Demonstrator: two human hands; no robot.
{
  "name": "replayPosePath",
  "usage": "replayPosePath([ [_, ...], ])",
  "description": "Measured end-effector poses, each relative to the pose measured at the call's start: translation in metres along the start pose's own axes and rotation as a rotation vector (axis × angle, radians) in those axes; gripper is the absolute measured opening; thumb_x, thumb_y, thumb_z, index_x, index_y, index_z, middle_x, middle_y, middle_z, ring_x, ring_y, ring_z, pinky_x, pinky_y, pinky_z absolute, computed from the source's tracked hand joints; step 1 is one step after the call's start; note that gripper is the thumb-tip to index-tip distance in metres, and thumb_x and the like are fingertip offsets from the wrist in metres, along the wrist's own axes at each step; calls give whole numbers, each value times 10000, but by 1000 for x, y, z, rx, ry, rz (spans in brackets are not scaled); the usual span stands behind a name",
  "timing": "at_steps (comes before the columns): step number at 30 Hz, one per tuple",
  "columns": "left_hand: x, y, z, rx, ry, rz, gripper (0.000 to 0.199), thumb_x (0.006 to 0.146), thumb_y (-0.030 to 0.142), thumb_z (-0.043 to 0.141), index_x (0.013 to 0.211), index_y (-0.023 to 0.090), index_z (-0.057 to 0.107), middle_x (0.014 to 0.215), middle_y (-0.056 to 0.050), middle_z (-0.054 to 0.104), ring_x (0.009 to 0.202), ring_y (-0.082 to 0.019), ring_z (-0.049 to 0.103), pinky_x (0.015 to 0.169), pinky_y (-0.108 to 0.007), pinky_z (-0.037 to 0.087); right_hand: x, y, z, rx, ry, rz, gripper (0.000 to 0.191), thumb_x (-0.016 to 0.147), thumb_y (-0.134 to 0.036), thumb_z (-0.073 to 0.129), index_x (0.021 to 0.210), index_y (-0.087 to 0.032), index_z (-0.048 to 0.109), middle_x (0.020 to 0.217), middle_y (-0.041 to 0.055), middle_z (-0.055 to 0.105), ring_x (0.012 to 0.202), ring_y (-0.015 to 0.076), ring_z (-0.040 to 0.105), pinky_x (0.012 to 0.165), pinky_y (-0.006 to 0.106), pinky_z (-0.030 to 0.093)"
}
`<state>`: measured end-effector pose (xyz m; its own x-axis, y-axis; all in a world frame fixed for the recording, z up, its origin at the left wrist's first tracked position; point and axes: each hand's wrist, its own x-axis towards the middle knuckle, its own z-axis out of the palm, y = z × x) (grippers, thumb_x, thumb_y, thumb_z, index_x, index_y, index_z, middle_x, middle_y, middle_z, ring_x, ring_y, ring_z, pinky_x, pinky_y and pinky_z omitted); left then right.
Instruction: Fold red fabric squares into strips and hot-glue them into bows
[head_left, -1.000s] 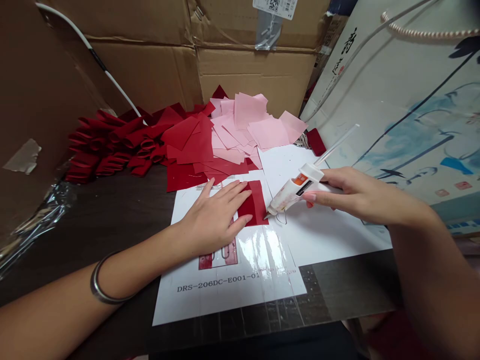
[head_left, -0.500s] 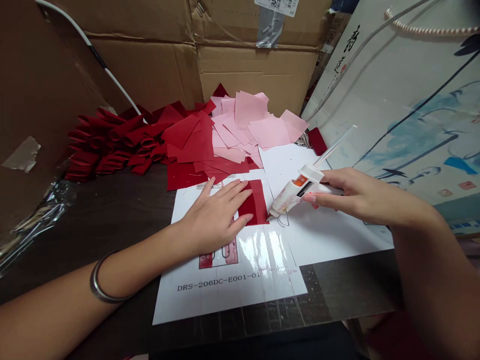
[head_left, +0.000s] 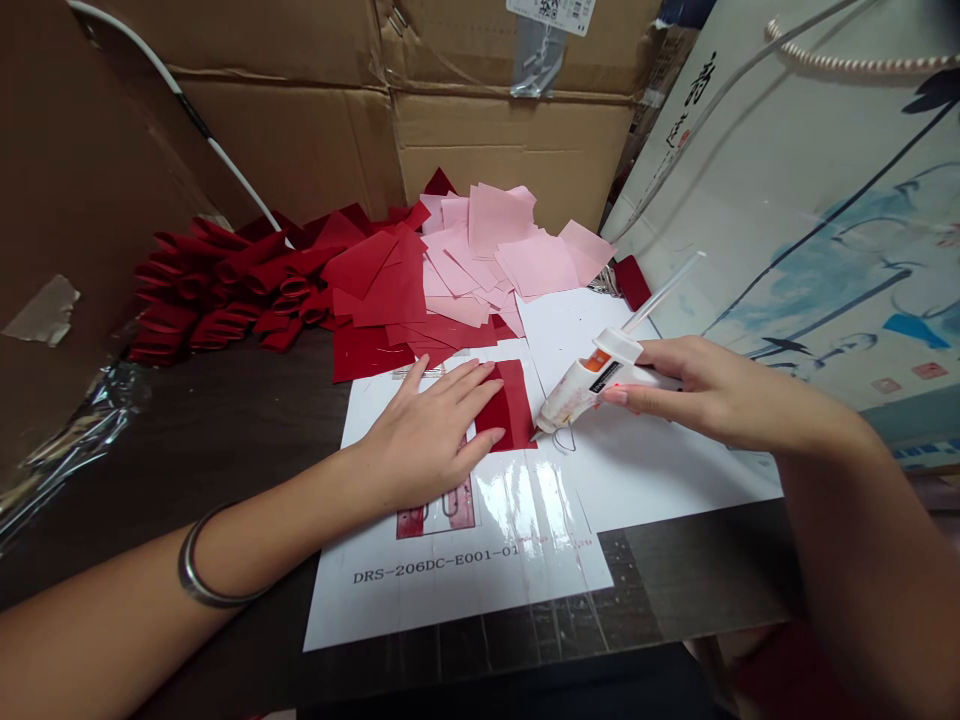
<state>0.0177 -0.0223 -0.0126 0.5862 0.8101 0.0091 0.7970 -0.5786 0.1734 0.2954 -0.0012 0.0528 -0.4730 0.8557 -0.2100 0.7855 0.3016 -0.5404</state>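
My left hand (head_left: 439, 430) lies flat with fingers spread, pressing the left part of a dark red fabric piece (head_left: 514, 405) onto a printed white sheet (head_left: 390, 600). In my right hand (head_left: 675, 385) is a white glue gun (head_left: 581, 385), tilted nose down. Its tip meets the lower right corner of the red piece. A clear glue stick (head_left: 664, 290) juts from the back of the gun. Just under the nozzle is a thin wire stand (head_left: 566, 438). My left palm covers part of the picture printed on the sheet.
Behind my hands lie loose pink pieces (head_left: 502, 220) and flat red pieces (head_left: 390, 280). Folded red pieces (head_left: 225, 280) are heaped at the left. Cardboard (head_left: 517, 140) stands at the back, a painted white panel (head_left: 810, 230) at the right. A white cable (head_left: 232, 165) hangs at the left.
Hardly anything differs. The glue gun and both hands hold almost the same place, and the whole view has shifted very slightly.
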Motion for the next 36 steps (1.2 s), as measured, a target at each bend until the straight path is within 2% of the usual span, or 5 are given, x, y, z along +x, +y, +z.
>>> replayPosePath([
  [5, -1, -1, 0, -4, 5, 6, 545, 974, 452, 344, 1443, 179, 395, 1540, -87, 350, 1445, -274, 279, 1171, -603, 133, 0, 0, 0, -18, 12, -4, 409, 877, -604, 499, 886, -216, 626, 814, 33, 638, 710, 189, 552, 614, 318, 407],
  [11, -1, -1, 0, -22, 15, 11, 535, 975, 453, 345, 1432, 181, 408, 1533, -94, 362, 1440, -275, 291, 1176, -592, 126, 0, 0, 1, -72, 72, -36, 397, 878, -594, 505, 790, -216, 591, 709, 11, 576, 618, 160, 497, 552, 298, 361],
  [21, -1, -1, 1, -38, 21, 14, 538, 976, 442, 343, 1439, 175, 401, 1530, -96, 369, 1437, -293, 291, 1177, -594, 108, 2, 2, 4, -125, 138, -26, 417, 876, -612, 500, 750, -217, 544, 684, 1, 541, 599, 155, 480, 547, 304, 330],
  [30, -1, -2, 2, -18, 30, 22, 540, 976, 442, 336, 1441, 173, 392, 1527, -99, 373, 1436, -274, 298, 1171, -599, 129, 3, 0, 3, -121, 166, -76, 399, 898, -590, 485, 844, -220, 626, 619, -1, 526, 552, 154, 457, 530, 304, 323],
  [36, 0, -2, 2, -30, 17, 10, 548, 978, 450, 327, 1448, 174, 381, 1529, -100, 367, 1439, -273, 294, 1173, -602, 119, 6, -1, 4, -131, 304, -71, 390, 912, -569, 471, 890, -230, 664, 599, 0, 496, 537, 153, 445, 525, 308, 320],
])
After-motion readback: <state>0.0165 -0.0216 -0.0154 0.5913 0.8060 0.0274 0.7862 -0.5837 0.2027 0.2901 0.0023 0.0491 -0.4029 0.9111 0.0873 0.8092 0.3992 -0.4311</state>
